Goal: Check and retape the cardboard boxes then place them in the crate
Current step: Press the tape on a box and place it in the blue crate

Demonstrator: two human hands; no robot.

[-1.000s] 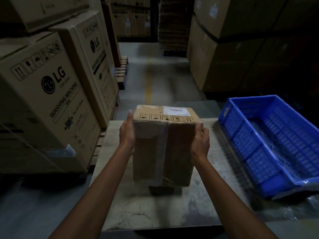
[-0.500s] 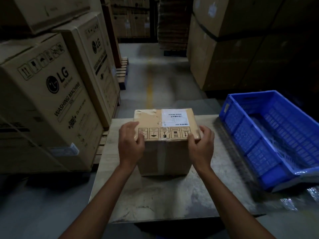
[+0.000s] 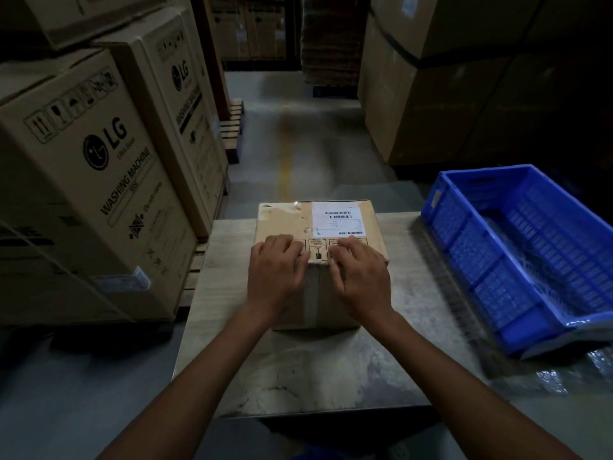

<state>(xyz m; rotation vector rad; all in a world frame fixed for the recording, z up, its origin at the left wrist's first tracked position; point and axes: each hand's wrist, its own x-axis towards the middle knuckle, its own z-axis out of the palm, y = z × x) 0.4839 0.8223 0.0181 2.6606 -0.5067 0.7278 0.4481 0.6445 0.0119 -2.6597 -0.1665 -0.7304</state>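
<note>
Both hands, left (image 3: pixel 277 273) and right (image 3: pixel 360 277), lie flat on the box (image 3: pixel 292 220) mid-table (image 3: pixel 331 370); its clear tape wrinkles if rubbed unevenly.

Two bare forearms, no sleeves, left hand (image 3: pixel 277 272), right hand (image 3: pixel 360 277), both ungloved

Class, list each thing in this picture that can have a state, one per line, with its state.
Box: closed, taped, upright on the table.
Label: stuck on the box top.
Crate: holds no boxes, lined with clear plastic.
Left hand: open, flat on the box's near top edge.
Right hand: open, pressing the same edge.
</note>
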